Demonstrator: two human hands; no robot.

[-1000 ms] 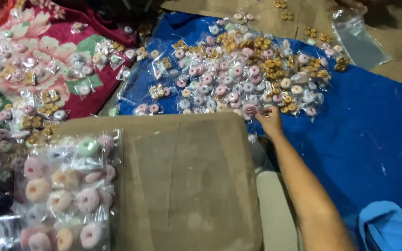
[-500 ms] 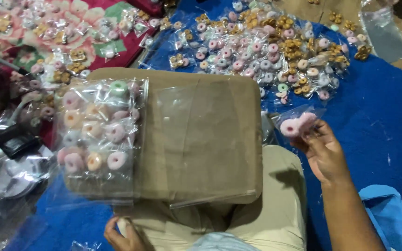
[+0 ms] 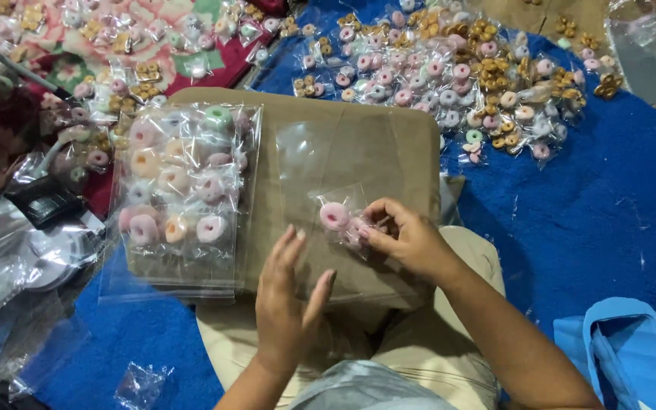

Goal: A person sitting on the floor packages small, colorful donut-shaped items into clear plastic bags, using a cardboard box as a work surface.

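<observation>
Right hand [image 3: 408, 239]: moved from the blue cloth [image 3: 609, 205] onto the board [image 3: 343, 144], now pinching a packet [image 3: 339, 219].
Left hand [image 3: 286, 292]: risen at 6 o'clock, fingers spread, holding nothing.

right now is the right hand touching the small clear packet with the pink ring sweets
Touching: the head view shows the right hand pinching the small clear packet of pink ring sweets by its edge.

Pink ring sweet [image 3: 334, 216] on tan board [image 3: 389, 144]; blue cloth [image 3: 609, 212]; red floral cloth [image 3: 184, 38].
</observation>
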